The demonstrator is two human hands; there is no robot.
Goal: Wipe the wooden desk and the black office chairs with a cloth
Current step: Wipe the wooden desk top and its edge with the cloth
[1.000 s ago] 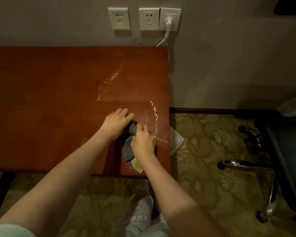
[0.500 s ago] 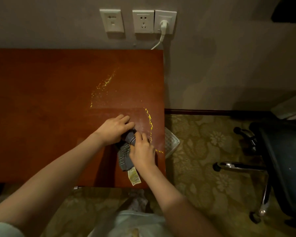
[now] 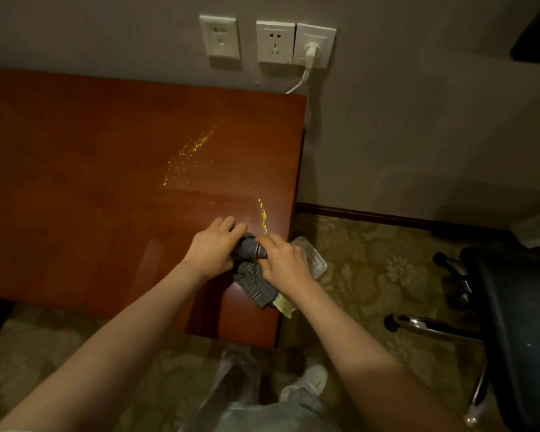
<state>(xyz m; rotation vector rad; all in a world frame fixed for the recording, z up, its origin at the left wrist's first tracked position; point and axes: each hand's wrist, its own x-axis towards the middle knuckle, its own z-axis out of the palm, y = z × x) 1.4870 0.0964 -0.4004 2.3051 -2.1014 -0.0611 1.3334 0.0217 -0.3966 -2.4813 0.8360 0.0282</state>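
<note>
While two pale shoes (image 3: 312, 380) stand on the patterned carpet (image 3: 371, 275) just short of the bench's (image 3: 91, 182) near edge, both forearms reach forward over that edge. The hands meet above the bench's near right corner. The left hand (image 3: 214, 249) has its fingers curled over the bunched far end of a grey striped cloth (image 3: 253, 275), and the right hand (image 3: 286, 263) grips the same bunch from the right, so both are holding it. The cloth's loose tail lies on the bench top, trailing back toward the near edge, with a pale tag (image 3: 282, 305) at its end.

Just off the bench's right edge, a clear container (image 3: 312, 260) sits on the carpet, partly hidden by the right hand. Well to the right of the bench is a black chair (image 3: 518, 322) with a chrome leg.

A short line of yellow specks (image 3: 263, 215) lies on the bench just beyond the hands, and a longer scatter (image 3: 190, 151) lies farther in, toward the middle. Above the bench's far right corner, three white wall plates (image 3: 275, 42) hang side by side. The rightmost carries a white plug (image 3: 310, 53), whose cable drops behind the bench's far edge.
</note>
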